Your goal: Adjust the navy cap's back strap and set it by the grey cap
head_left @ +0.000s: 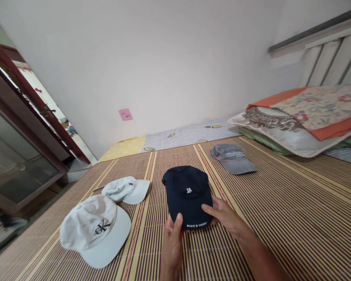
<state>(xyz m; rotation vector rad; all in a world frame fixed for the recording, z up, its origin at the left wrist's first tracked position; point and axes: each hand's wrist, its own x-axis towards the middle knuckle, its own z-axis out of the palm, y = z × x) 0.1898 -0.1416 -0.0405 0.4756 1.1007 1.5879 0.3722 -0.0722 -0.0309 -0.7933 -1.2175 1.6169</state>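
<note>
I have both hands on the navy cap, low and just right of centre in my head view, its brim turned toward six o'clock. My left hand takes the brim at the cap's seven o'clock, my right hand at its four. Each grip is closed down to the brim's thickness, thumb on top; the other fingers mostly hide beneath or beside it. Small white letters sit on the crown, and a white line of text, hard to read at its end, follows the brim's edge. Whether the cap touches the striped mat under it, I cannot tell.

Taking the navy cap as my dial's centre, I have a white cap with black lettering between eight and nine o'clock, brim toward four. At nine, just behind that one, lies a pale cap with a small dark emblem, brim toward three. A grey cap rests at two o'clock, brim toward four. Farther out along two, I see a pillow under an orange-edged floral cloth. A pink note is on the wall between ten and eleven.
</note>
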